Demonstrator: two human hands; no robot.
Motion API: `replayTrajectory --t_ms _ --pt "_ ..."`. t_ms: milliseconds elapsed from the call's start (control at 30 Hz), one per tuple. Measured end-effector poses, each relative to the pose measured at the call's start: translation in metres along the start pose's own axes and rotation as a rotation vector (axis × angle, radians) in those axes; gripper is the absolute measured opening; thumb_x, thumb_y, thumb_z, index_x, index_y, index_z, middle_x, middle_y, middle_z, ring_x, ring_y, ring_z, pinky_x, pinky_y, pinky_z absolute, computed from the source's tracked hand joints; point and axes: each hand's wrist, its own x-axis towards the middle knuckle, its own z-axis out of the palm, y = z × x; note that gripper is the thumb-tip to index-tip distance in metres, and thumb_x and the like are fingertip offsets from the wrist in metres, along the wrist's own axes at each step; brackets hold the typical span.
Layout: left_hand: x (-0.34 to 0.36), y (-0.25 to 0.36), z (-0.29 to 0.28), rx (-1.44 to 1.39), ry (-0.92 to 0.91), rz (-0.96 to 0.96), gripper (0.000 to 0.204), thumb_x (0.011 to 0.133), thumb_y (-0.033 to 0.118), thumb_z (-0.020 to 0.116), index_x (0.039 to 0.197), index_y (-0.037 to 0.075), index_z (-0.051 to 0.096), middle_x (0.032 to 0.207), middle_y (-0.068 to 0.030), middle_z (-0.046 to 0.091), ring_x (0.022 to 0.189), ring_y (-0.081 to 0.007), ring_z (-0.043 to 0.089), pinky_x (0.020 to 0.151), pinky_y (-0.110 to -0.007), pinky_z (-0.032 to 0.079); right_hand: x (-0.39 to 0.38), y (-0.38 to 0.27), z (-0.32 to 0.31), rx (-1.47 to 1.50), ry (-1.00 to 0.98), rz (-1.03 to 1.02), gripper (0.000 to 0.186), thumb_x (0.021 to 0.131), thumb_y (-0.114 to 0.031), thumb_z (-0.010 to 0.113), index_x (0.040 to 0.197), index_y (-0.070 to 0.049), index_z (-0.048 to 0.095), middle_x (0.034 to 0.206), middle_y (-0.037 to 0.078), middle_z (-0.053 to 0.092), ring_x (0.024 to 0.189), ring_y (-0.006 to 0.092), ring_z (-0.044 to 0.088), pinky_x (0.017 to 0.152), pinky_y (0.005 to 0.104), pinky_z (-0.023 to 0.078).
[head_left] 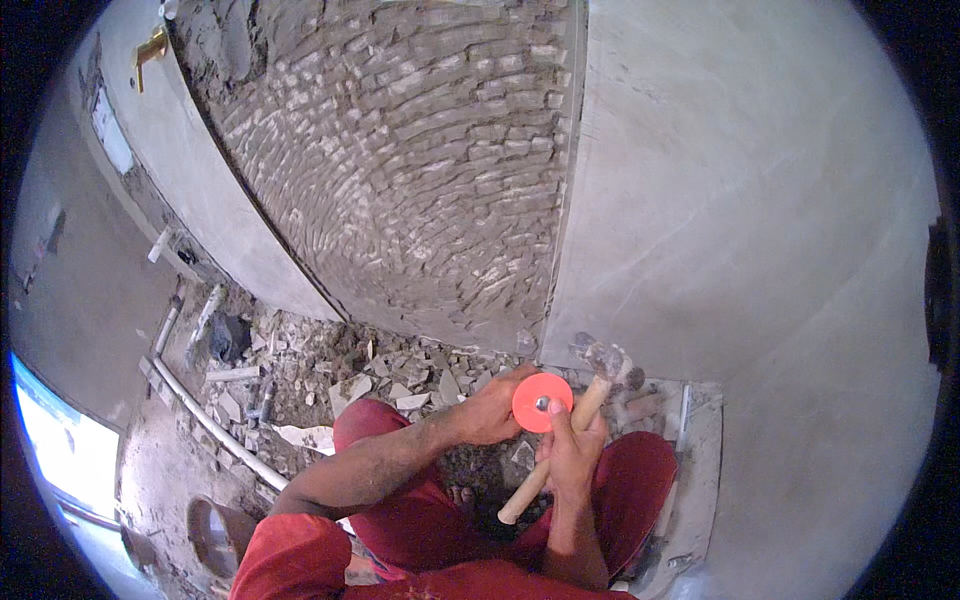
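Observation:
An orange disc-shaped guard with a round metal end in its middle, which looks like a guarded chisel [530,402] seen end-on, is in front of my knees. My left hand [492,412] is closed around it from behind; its fingers are mostly hidden under the disc. My right hand [576,452] is wrapped around the light wooden handle of a hammer [590,404], and its thumb reaches the disc's rim by the metal end. The dark hammer head points away from me, close to the wall's foot.
Ahead rises a wall patch [400,170] of ridged mortar between smooth grey panels [740,190]. Broken tile rubble [400,385] covers the floor at its foot. A white pipe [225,435] runs along the left, near a bucket [215,535]. A brass tap [150,50] sticks out at upper left.

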Motion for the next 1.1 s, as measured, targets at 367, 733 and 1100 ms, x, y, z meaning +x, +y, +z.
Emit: replayTrajectory --t_ms 367,733,1100 --pt "-0.002 -0.027 0.014 -0.274 -0.013 -0.606 0.042 0.096 0.038 0.049 0.110 0.000 0.061 0.086 -0.0163 0.064 0.070 -0.0293 0.064 0.063 -0.038 0.055 0.005 -0.001 -0.008 -0.005 0.066 0.008 0.018 0.089 -0.017 0.066 0.088 -0.005 0.052 0.057 0.000 0.050 0.037 0.0076 0.043 0.033 0.0225 0.036" --pt "0.000 -0.011 0.024 -1.256 0.205 -0.760 0.032 0.096 0.039 0.055 0.091 0.008 0.063 0.083 -0.0030 0.064 0.064 -0.0122 0.061 0.055 -0.026 0.050 0.002 0.008 -0.006 -0.081 -0.222 -0.161 0.025 0.088 -0.017 0.069 0.087 0.000 0.051 0.060 0.005 0.056 0.039 0.0095 0.048 0.036 0.0243 0.040" --pt "0.049 0.050 -0.069 -1.123 0.503 -0.322 0.044 0.098 0.033 0.053 0.127 0.001 0.043 0.105 -0.0139 0.062 0.075 -0.0152 0.062 0.069 -0.031 0.055 0.001 -0.013 -0.006 0.026 -0.140 -0.392 0.046 0.084 -0.039 0.071 0.099 -0.003 0.047 0.056 0.004 0.049 0.034 0.0135 0.041 0.032 0.0284 0.039"
